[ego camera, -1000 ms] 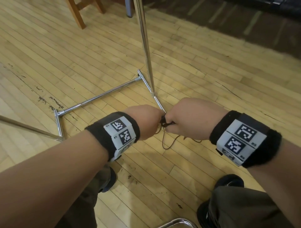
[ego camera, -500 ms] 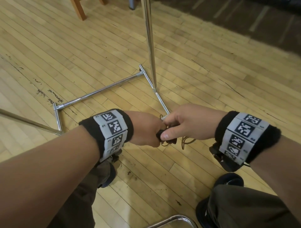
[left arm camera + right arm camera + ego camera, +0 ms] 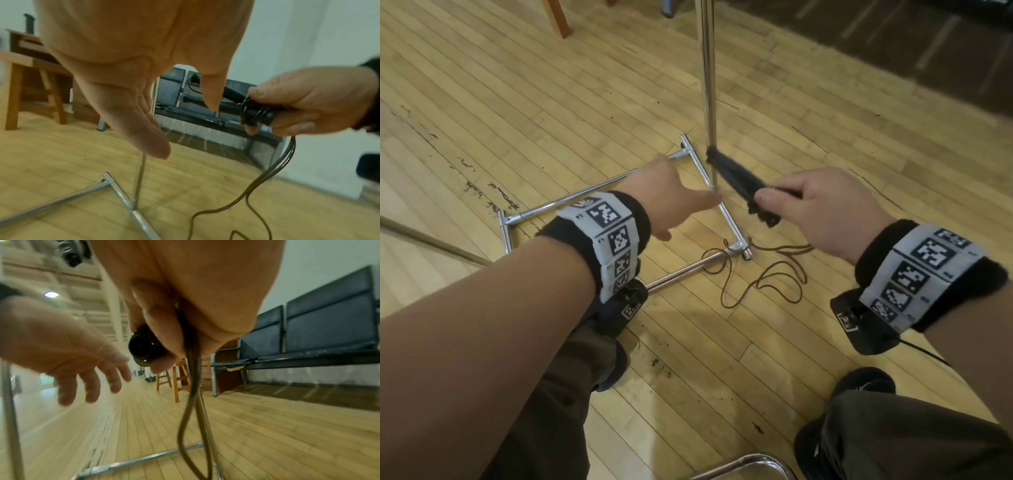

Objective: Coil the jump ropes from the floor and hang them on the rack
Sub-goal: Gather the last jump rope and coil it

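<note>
My right hand (image 3: 774, 202) grips the black jump rope handles (image 3: 739, 180), held together and pointing toward the rack's chrome pole (image 3: 707, 85). Brown cord (image 3: 767, 277) hangs from that hand and lies in loose loops on the floor by the corner of the rack base (image 3: 599, 186). In the left wrist view a few turns of cord sit round the handles (image 3: 257, 113). My left hand (image 3: 688, 198) is open with fingers spread, just left of the handles and close to the pole, holding nothing. The right wrist view shows the handle ends (image 3: 144, 350) and the hanging cord (image 3: 193, 402).
Wooden floor all round. A wooden stool leg (image 3: 558, 20) stands at the back left, dark bench seats (image 3: 318, 329) along the wall at right. A chrome tube (image 3: 750, 462) lies at the bottom edge between my shoes (image 3: 859, 380).
My left hand has let go of the handles and opened, moving away to the left. The right hand has lifted the handles up toward the pole, and more cord shows on the floor.
</note>
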### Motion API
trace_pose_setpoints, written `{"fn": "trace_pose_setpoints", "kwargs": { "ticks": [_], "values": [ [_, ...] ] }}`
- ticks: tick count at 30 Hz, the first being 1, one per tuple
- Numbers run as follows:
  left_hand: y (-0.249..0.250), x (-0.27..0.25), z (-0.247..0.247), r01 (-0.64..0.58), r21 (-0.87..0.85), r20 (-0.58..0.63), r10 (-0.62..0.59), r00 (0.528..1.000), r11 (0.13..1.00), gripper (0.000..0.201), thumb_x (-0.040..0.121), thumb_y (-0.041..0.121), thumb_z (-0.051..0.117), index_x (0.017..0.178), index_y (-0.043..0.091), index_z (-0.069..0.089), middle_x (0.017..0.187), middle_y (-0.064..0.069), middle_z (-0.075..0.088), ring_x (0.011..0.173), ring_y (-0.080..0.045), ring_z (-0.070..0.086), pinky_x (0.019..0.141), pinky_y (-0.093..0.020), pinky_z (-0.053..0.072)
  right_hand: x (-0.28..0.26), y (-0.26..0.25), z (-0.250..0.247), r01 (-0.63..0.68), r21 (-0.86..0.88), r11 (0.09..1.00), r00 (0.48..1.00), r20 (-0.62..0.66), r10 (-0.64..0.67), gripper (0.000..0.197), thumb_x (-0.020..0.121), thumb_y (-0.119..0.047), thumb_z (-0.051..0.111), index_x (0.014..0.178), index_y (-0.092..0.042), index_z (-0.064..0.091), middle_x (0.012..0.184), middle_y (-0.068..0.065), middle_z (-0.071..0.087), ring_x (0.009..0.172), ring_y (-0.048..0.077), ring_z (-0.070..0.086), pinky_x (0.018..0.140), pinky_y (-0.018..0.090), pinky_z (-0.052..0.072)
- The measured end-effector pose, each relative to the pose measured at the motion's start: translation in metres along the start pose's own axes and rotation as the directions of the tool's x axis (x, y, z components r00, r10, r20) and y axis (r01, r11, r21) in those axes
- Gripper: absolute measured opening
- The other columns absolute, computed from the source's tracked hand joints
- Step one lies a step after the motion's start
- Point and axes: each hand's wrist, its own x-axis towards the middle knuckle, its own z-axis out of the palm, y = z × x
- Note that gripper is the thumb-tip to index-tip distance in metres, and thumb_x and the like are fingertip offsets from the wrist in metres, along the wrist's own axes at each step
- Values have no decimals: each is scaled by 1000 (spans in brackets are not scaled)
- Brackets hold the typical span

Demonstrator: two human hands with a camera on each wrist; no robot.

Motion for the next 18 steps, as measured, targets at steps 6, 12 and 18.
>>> {"fn": "trace_pose_setpoints", "kwargs": {
  "ticks": [6,12,18],
  "values": [
    [31,-46,12,-312,-179,134,338,932,933,41,84,50,82,110,21,70,93,1,79,81,-15,78,80,-46,66,-4,-28,2,-25,154,988,991,-128,45,27,96,-46,64,92,-26,82,81,-4,77,82,10,70,78,40,59],
    [36,-61,11,-327,0,98,325,941,945,29,91,41,72,94,12,73,88,-10,78,81,-25,76,76,-45,64,-15,-45,10,20,-113,993,1000,11,-19,51,100,-48,55,60,-17,63,49,-5,52,48,11,49,49,29,38],
    [39,-65,23,-379,84,127,368,921,921,16,96,26,62,105,14,63,89,-6,74,79,-23,73,72,-42,64,-31,-48,3,81,-309,948,993,109,-49,48,107,-38,45,60,-24,48,58,-6,46,53,9,45,49,26,25]
  ]
}}
